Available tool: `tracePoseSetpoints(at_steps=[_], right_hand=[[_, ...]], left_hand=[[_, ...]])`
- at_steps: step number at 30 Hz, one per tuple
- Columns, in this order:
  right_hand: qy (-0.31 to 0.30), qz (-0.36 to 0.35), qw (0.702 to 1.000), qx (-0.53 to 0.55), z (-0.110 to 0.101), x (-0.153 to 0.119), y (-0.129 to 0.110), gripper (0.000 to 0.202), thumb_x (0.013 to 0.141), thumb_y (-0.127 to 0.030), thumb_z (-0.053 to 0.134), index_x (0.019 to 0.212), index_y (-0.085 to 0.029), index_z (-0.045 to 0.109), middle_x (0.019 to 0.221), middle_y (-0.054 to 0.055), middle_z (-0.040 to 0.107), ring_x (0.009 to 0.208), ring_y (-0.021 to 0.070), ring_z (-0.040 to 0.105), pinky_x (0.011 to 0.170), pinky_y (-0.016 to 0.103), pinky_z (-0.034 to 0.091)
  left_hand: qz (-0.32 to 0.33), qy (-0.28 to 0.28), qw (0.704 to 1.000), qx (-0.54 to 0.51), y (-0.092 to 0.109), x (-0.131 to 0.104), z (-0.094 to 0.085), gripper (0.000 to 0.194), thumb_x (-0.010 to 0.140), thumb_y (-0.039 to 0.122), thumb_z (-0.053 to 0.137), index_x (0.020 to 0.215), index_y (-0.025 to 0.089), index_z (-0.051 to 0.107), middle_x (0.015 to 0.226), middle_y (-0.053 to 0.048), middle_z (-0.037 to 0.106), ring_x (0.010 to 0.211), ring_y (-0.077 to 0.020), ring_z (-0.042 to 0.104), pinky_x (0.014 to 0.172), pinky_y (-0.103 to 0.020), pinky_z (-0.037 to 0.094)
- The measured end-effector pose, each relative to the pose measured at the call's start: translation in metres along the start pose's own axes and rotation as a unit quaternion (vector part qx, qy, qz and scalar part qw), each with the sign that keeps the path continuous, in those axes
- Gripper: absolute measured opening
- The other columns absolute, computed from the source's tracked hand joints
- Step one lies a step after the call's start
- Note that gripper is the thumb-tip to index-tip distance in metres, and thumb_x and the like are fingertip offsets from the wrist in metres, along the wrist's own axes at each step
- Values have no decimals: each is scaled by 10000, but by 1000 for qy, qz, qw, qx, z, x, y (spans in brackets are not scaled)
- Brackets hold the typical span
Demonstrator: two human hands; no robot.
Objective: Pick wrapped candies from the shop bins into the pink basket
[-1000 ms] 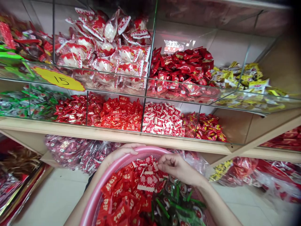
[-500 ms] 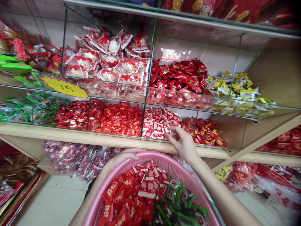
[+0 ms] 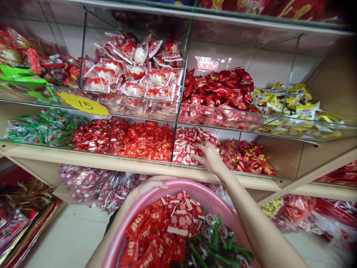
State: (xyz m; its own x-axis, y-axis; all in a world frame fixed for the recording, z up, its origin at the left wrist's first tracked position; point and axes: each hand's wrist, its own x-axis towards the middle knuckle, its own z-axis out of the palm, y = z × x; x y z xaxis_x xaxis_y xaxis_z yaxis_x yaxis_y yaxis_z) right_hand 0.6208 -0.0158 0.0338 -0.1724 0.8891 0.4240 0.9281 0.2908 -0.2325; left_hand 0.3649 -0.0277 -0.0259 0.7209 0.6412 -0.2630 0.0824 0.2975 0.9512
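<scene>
My left hand [image 3: 150,186] is closed over the far left rim of a pink plastic basket [image 3: 122,230]. Inside the basket lie orange-red wrapped candies [image 3: 147,234], red-and-white wrapped candies [image 3: 182,217] on top of them, and dark candies with green wrapper ends [image 3: 217,245]. My right hand [image 3: 208,156] reaches over the front of a lower shelf compartment at the pile of red-and-white wrapped candies [image 3: 185,139]. Its thumb and fingers are apart, and no candy shows between them. Whether the fingertips touch the pile is hard to tell.
Glass dividers and a wooden shelf edge [image 3: 83,163] front the compartments. Beside the pile sit orange-red candies [image 3: 150,141] and red-and-yellow ones [image 3: 253,158]. Above are large clear-wrapped sweets [image 3: 136,82] and a yellow "15" tag [image 3: 83,104]. Bagged candies [image 3: 86,184] lie below the shelf.
My right hand has moved forward and down, farther into the red-and-white candy compartment, and its fingers have spread. The left hand stays on the basket rim. The view has shifted slightly.
</scene>
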Motion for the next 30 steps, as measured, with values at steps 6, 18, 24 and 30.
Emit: tracePoseSetpoints(at_steps=[6,18,24,30], right_hand=[[-1,18,1000,19,5,0,3,305,771,-298,575,1037,-154,612,907,85,508,900,224,487,833,333,384],[79,11,990,120,6,-8,3,146,777,-280,552,888,-197,505,844,41,579,757,191,490,684,302,388],[98,-8,963,250,-27,-24,-28,179,783,-309,587,905,-192,531,830,16,565,720,140,488,655,261,381],[-356,-83,870,332,-38,-44,-56,152,720,-287,656,782,-187,560,667,-54,505,586,88,427,511,210,320]], left_hand=[[-11,1,1000,-17,-2,2,0,514,626,173,572,1138,196,615,1115,-19,659,1009,-225,582,935,-302,366],[-26,-1,997,-73,-4,1,1,485,654,134,578,1136,176,609,1043,-37,690,923,-213,620,877,-307,408],[-10,-20,997,-74,-5,3,1,468,666,127,570,1130,176,613,1043,-41,688,924,-213,620,901,-323,397],[6,-14,998,-55,-2,3,4,438,642,130,574,1071,180,646,1030,-30,695,903,-207,622,898,-316,397]])
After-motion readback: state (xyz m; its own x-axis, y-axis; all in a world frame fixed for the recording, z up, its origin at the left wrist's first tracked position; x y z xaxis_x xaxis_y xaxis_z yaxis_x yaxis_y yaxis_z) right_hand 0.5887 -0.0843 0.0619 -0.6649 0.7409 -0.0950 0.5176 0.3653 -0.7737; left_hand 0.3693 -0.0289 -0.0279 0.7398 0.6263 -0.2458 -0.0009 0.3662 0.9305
